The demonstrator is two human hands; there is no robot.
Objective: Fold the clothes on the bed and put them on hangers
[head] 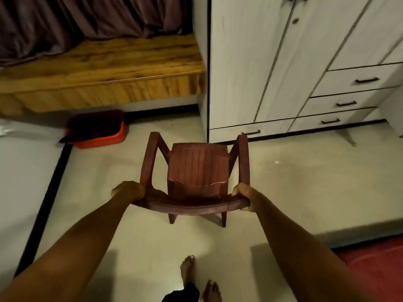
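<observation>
Down at the bottom, two bare feet [188, 271] stand on the pale floor [294, 182], and two bare arms reach out ahead. The left hand [128, 190] grips the left end of a brown chair [197, 168]'s top rail, fingers curled tight around it. The right hand [242, 198] grips the right end the same way, thumb on top. Neither hand holds any clothes. The rail runs left to right between the hands, so both hands are just as near to it, and the seat points away from the person, toward the wardrobe [272, 62]. I cannot tell if the chair's legs touch the floor or hang just above it. The clothes, the bed and the hangers do not show, so I cannot tell which way they lie from the fingers. A red cloth [375, 269] lies at the near right edge, and what it is stays unclear. My guess is that the folding has not begun and the chair is being moved first, maybe closer to the wardrobe. Past the chair, a red tray [98, 131] sits on the floor to the left. Behind it is a wooden bench [104, 68], with a dark curtain [76, 18] hanging down onto it. The white wardrobe stands far right, doors and drawers all closed.
</observation>
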